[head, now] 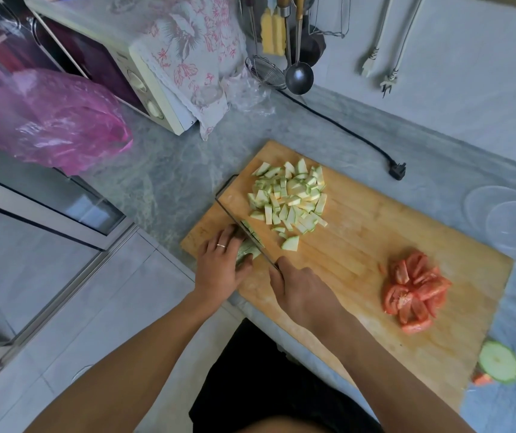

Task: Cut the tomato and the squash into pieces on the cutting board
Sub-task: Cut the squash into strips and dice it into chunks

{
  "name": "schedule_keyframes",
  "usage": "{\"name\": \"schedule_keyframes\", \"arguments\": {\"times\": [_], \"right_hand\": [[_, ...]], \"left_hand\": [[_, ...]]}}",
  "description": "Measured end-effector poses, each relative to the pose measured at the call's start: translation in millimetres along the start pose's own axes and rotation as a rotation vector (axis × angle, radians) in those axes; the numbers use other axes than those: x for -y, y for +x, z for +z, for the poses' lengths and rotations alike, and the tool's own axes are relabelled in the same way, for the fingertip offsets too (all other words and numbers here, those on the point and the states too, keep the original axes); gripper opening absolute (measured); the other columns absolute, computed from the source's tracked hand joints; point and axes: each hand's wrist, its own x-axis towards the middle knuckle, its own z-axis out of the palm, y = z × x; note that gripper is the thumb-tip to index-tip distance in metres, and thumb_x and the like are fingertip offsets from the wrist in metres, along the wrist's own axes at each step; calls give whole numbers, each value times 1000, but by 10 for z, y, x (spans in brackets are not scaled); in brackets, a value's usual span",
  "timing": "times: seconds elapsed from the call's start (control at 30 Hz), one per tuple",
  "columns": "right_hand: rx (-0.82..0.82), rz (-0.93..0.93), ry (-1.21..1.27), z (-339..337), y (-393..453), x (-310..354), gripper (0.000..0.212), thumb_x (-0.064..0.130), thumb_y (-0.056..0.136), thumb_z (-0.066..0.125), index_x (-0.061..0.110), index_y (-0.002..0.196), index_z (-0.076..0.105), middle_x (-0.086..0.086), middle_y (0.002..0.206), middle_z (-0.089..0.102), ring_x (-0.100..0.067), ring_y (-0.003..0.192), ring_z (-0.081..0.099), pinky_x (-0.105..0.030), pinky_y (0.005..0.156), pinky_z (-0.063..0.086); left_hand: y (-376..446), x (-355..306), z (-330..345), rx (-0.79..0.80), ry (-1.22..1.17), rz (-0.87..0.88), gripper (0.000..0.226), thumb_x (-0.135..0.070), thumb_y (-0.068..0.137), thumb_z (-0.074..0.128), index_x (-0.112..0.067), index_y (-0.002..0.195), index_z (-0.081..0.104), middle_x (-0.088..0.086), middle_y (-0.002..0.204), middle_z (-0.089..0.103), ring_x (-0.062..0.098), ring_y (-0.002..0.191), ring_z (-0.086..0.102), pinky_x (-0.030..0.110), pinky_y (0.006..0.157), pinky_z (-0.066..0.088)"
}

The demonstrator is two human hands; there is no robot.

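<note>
The knife (244, 228) handle is hidden inside the right hand (300, 292) gripping it; the left hand (219, 264) curls over the uncut squash (245, 253) – mostly covered – on the cutting board (360, 245), beside squash pieces (291, 198) and tomato pieces (414, 292)
</note>
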Motion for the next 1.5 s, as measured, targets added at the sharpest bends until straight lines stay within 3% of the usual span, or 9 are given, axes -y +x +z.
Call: {"name": "schedule_keyframes", "arguments": {"times": [0.1, 0.27, 0.4, 0.53, 0.77, 1.07, 1.27, 1.43, 1.5], "right_hand": [[29, 43, 110, -136, 68, -18, 33, 38, 105, 34, 10, 93, 48, -11, 66, 54, -32, 53, 49, -33, 50, 33], [70, 216, 343, -393, 54, -104, 37, 38, 106, 32, 16, 79, 47, -8, 66, 51, -13, 34, 45, -28, 37, 39], [6, 122, 249, -367, -60, -28, 39, 36, 106, 35, 7, 85, 51, -3, 63, 49, -11, 38, 44, -30, 37, 37], [-51, -1, 177, -327, -165, 76, 35, 34, 105, 39, 12, 80, 48, -1, 61, 49, -25, 55, 45, -43, 56, 39], [-44, -49, 124, -306, -212, 167, 32, 35, 105, 38, 23, 75, 41, -4, 61, 50, -24, 50, 42, -34, 49, 31], [-9, -64, 73, -312, -147, 209, 32, 36, 106, 35, 16, 81, 42, -3, 61, 47, -20, 48, 38, -31, 46, 24], [-1, -28, 86, -232, -73, 182, 30, 35, 106, 36, 15, 84, 42, -9, 62, 49, -22, 47, 36, -32, 48, 24], [2, 17, 69, -41, 25, 131, 25, 33, 106, 35, 16, 89, 39, -14, 65, 50, -33, 53, 42, -37, 50, 34], [-19, 22, 80, 33, -5, 110, 24, 35, 106, 36, 17, 90, 39, -11, 60, 46, -32, 48, 39, -33, 45, 28]], "left_hand": [[-6, 13, 1, 18, -6, -9, 45, -40, 81, 61, -13, 117, 64, 8, 129, 60, 29, 112, 59, 46, 88, 49], [-25, 30, -43, 76, -30, -11, 50, -43, 85, 53, -15, 125, 60, 7, 134, 56, 28, 112, 57, 46, 90, 47], [-20, 39, -72, 74, -123, -15, 50, -46, 88, 53, -13, 125, 61, 6, 133, 54, 27, 114, 57, 46, 95, 47], [-60, 67, -53, 18, -167, -3, 44, -45, 88, 58, -11, 116, 63, 5, 128, 55, 26, 110, 58, 45, 92, 49], [-73, 74, 2, -24, -148, 5, 42, -44, 89, 60, -8, 111, 63, 8, 127, 56, 29, 109, 60, 46, 90, 50], [-60, 83, 34, -68, -90, 30, 40, -40, 88, 63, -7, 112, 65, 11, 123, 59, 30, 109, 60, 45, 88, 50], [-61, 71, 61, -111, -73, 63, 37, -35, 84, 68, -7, 108, 61, 15, 119, 59, 33, 104, 59, 44, 84, 49], [-52, 52, 61, -70, -75, 45, 37, -37, 84, 63, -6, 105, 63, 13, 118, 60, 32, 101, 60, 45, 82, 52], [-55, 69, 47, -66, -78, 49, 37, -37, 84, 63, -6, 104, 64, 13, 118, 60, 31, 102, 60, 45, 83, 52]]}}
